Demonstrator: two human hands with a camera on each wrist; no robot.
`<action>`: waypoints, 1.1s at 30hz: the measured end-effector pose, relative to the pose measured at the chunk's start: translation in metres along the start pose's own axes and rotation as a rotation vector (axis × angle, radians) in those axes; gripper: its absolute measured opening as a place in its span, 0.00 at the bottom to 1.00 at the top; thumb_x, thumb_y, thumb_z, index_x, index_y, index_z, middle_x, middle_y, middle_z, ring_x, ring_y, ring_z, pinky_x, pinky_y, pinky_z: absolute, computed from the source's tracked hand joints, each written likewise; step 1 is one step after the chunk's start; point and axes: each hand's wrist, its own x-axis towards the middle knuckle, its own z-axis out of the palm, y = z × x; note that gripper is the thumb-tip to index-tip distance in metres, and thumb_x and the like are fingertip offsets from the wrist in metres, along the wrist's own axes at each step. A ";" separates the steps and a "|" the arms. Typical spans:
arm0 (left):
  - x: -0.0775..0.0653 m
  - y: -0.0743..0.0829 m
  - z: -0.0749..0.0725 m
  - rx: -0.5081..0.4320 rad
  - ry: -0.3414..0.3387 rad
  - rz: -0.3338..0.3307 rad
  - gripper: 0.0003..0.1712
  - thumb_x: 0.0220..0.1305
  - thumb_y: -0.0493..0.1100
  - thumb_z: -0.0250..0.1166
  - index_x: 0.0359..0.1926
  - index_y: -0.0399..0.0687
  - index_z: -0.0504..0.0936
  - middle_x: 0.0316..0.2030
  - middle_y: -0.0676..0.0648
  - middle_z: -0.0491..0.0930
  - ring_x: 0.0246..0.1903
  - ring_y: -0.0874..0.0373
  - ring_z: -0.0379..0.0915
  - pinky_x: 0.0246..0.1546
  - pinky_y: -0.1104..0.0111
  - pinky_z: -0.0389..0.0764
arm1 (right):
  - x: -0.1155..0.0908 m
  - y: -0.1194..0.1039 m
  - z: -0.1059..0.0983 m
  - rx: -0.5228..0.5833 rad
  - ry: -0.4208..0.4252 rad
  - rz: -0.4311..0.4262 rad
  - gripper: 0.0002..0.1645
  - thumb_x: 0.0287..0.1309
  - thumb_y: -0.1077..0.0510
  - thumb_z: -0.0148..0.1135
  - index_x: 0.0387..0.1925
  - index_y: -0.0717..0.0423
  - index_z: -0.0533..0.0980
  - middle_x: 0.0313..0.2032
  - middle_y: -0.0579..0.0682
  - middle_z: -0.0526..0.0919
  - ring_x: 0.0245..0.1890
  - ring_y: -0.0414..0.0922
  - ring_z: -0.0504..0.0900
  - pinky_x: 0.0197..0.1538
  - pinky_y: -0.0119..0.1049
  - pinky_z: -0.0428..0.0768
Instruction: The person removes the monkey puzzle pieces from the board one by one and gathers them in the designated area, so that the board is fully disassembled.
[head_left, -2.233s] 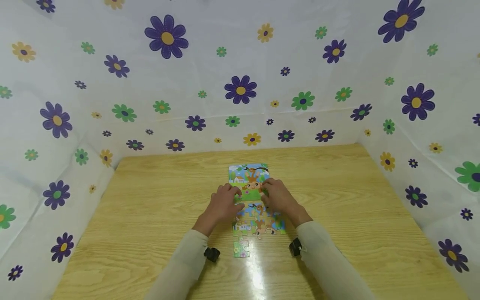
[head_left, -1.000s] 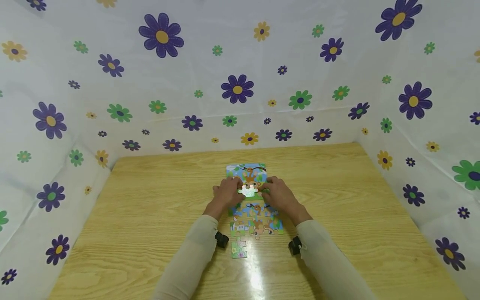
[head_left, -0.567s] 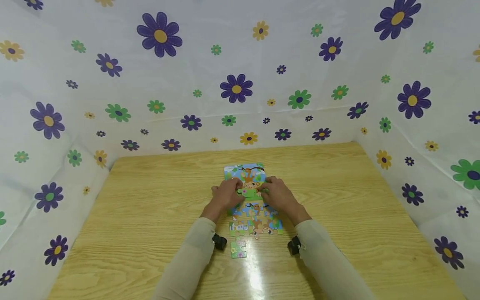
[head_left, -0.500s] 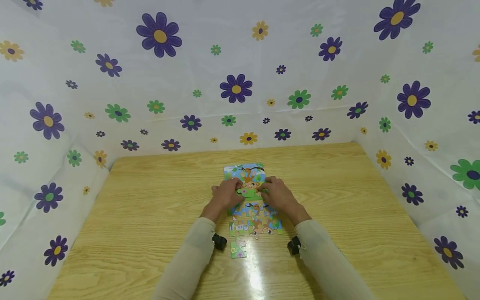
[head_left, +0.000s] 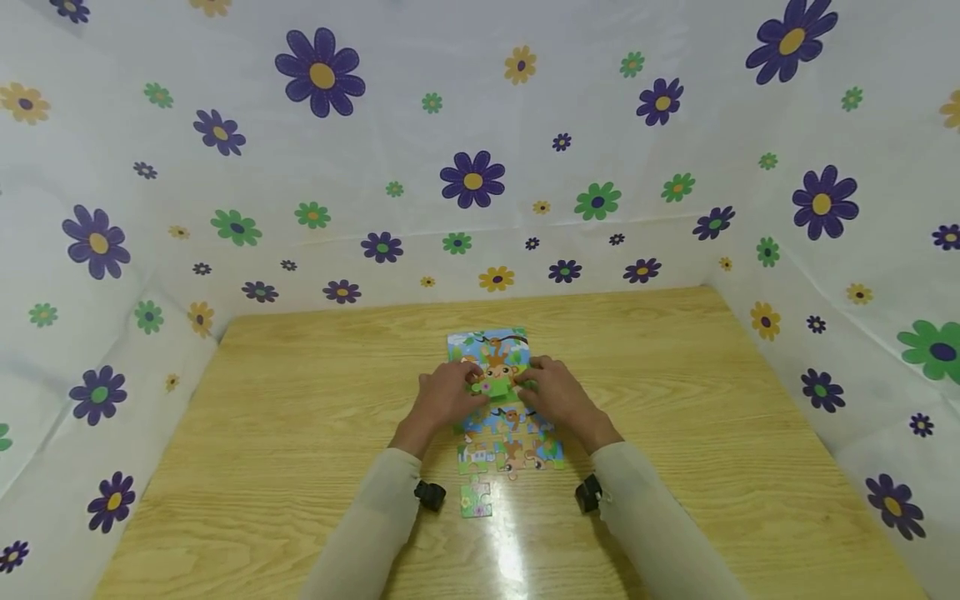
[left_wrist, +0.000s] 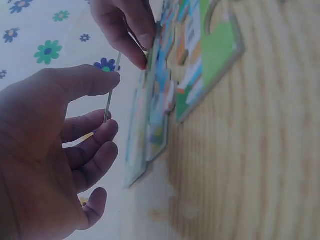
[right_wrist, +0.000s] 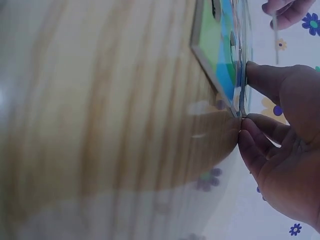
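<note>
My left hand pinches a green puzzle piece between thumb and fingers. The left wrist view shows the piece edge-on as a thin line, raised clear of the table. Below it lies the picture card, printed with a monkey hanging from a branch. My right hand grips this card by its right edge; in the right wrist view the thumb and fingertips meet the card's rim. Joined puzzle pieces lie just nearer than the card, partly hidden by the hands.
A separate pair of joined green pieces lies at the near left of the puzzle. The wooden table reaches back to a white flowered cloth, which also hangs at both sides.
Both hands came together over the card with the green piece, its pale back showing about a second ago and its green face since. Now the left hand has shifted slightly left and nearer with it.
</note>
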 end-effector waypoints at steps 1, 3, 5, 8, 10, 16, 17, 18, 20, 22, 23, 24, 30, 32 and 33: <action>-0.002 0.001 -0.001 -0.007 -0.001 0.003 0.24 0.57 0.57 0.67 0.52 0.55 0.81 0.45 0.54 0.82 0.47 0.54 0.77 0.52 0.43 0.65 | 0.000 0.001 0.000 0.002 0.000 0.001 0.17 0.66 0.50 0.59 0.53 0.49 0.81 0.67 0.61 0.66 0.67 0.62 0.65 0.66 0.57 0.66; -0.007 0.002 -0.003 -0.011 -0.002 0.008 0.24 0.57 0.57 0.67 0.53 0.55 0.80 0.45 0.54 0.82 0.48 0.53 0.76 0.51 0.44 0.65 | -0.001 0.001 -0.001 0.007 0.003 -0.005 0.17 0.66 0.50 0.59 0.53 0.49 0.81 0.67 0.62 0.66 0.67 0.63 0.65 0.65 0.58 0.67; -0.013 0.004 -0.004 -0.002 0.001 0.012 0.25 0.57 0.58 0.67 0.53 0.55 0.80 0.45 0.54 0.81 0.48 0.53 0.75 0.51 0.45 0.66 | -0.002 0.001 -0.002 0.005 0.006 -0.011 0.17 0.66 0.51 0.59 0.52 0.50 0.80 0.67 0.62 0.67 0.67 0.63 0.65 0.65 0.58 0.66; -0.022 0.006 -0.006 0.026 0.007 0.024 0.25 0.58 0.59 0.66 0.54 0.55 0.80 0.44 0.54 0.80 0.47 0.54 0.74 0.50 0.46 0.66 | -0.002 0.000 -0.002 0.000 0.014 -0.020 0.16 0.66 0.51 0.59 0.52 0.51 0.80 0.66 0.63 0.67 0.67 0.63 0.65 0.65 0.58 0.66; -0.028 0.008 -0.007 0.042 0.010 0.034 0.25 0.58 0.60 0.66 0.53 0.56 0.80 0.44 0.54 0.79 0.47 0.55 0.73 0.50 0.48 0.65 | -0.002 -0.001 -0.002 -0.010 0.016 -0.023 0.16 0.65 0.51 0.59 0.52 0.51 0.80 0.66 0.63 0.67 0.67 0.62 0.66 0.66 0.57 0.66; -0.047 0.013 -0.008 0.051 0.027 0.065 0.22 0.57 0.60 0.67 0.49 0.58 0.80 0.43 0.55 0.78 0.48 0.55 0.72 0.48 0.49 0.64 | -0.003 -0.001 0.002 0.000 0.013 -0.009 0.16 0.65 0.51 0.60 0.52 0.51 0.79 0.67 0.63 0.66 0.66 0.63 0.65 0.65 0.58 0.67; -0.049 0.014 -0.008 0.054 0.028 0.069 0.22 0.56 0.60 0.67 0.49 0.57 0.80 0.43 0.55 0.78 0.47 0.55 0.72 0.48 0.49 0.64 | -0.003 -0.001 0.003 0.005 0.011 -0.006 0.16 0.65 0.51 0.60 0.52 0.51 0.79 0.67 0.63 0.66 0.67 0.64 0.65 0.65 0.58 0.67; -0.052 0.015 -0.008 0.057 0.027 0.073 0.22 0.56 0.60 0.67 0.49 0.57 0.80 0.43 0.55 0.78 0.47 0.55 0.72 0.48 0.49 0.64 | -0.003 -0.001 0.003 0.008 0.009 -0.003 0.17 0.65 0.51 0.60 0.52 0.51 0.79 0.67 0.63 0.66 0.66 0.64 0.65 0.65 0.58 0.67; -0.056 0.016 -0.007 0.063 0.021 0.081 0.23 0.56 0.60 0.67 0.48 0.56 0.80 0.42 0.55 0.78 0.47 0.54 0.72 0.48 0.49 0.64 | -0.003 -0.001 0.003 0.012 0.010 0.003 0.17 0.65 0.51 0.60 0.52 0.51 0.79 0.67 0.63 0.66 0.66 0.64 0.65 0.64 0.58 0.67; -0.060 0.017 -0.006 0.066 0.013 0.091 0.23 0.55 0.61 0.68 0.48 0.56 0.81 0.42 0.55 0.79 0.47 0.55 0.72 0.48 0.49 0.63 | -0.004 -0.002 0.003 0.011 0.014 -0.002 0.16 0.65 0.52 0.60 0.52 0.51 0.79 0.67 0.63 0.66 0.66 0.64 0.65 0.64 0.58 0.67; -0.062 0.018 -0.006 0.063 0.007 0.095 0.23 0.55 0.61 0.68 0.47 0.56 0.80 0.42 0.55 0.79 0.46 0.55 0.72 0.48 0.49 0.63 | -0.003 -0.002 0.003 0.011 0.018 -0.005 0.16 0.65 0.52 0.60 0.52 0.51 0.79 0.67 0.63 0.66 0.66 0.64 0.66 0.64 0.58 0.68; -0.064 0.019 -0.006 0.062 0.003 0.101 0.22 0.55 0.61 0.68 0.47 0.56 0.80 0.42 0.56 0.79 0.46 0.55 0.72 0.48 0.50 0.63 | -0.003 -0.002 0.003 0.011 0.021 -0.007 0.16 0.65 0.52 0.61 0.52 0.51 0.79 0.67 0.63 0.66 0.66 0.64 0.66 0.64 0.58 0.68; -0.074 0.024 -0.005 0.074 -0.006 0.130 0.20 0.54 0.60 0.68 0.43 0.57 0.78 0.40 0.56 0.78 0.44 0.57 0.71 0.44 0.53 0.61 | -0.001 -0.002 0.003 -0.005 0.035 -0.016 0.15 0.65 0.52 0.61 0.51 0.52 0.80 0.66 0.64 0.67 0.65 0.63 0.67 0.64 0.56 0.68; -0.078 0.026 -0.004 0.072 -0.008 0.135 0.20 0.54 0.60 0.68 0.43 0.57 0.79 0.40 0.56 0.78 0.43 0.58 0.70 0.44 0.54 0.60 | -0.001 -0.002 0.002 -0.005 0.035 -0.013 0.15 0.65 0.53 0.60 0.51 0.52 0.80 0.66 0.64 0.68 0.66 0.63 0.67 0.64 0.56 0.68; -0.079 0.027 -0.004 0.072 -0.010 0.137 0.20 0.54 0.60 0.68 0.43 0.57 0.79 0.40 0.56 0.77 0.42 0.59 0.70 0.43 0.55 0.60 | -0.001 -0.002 0.002 -0.008 0.036 -0.013 0.15 0.65 0.53 0.60 0.51 0.51 0.80 0.66 0.63 0.68 0.65 0.63 0.67 0.64 0.56 0.68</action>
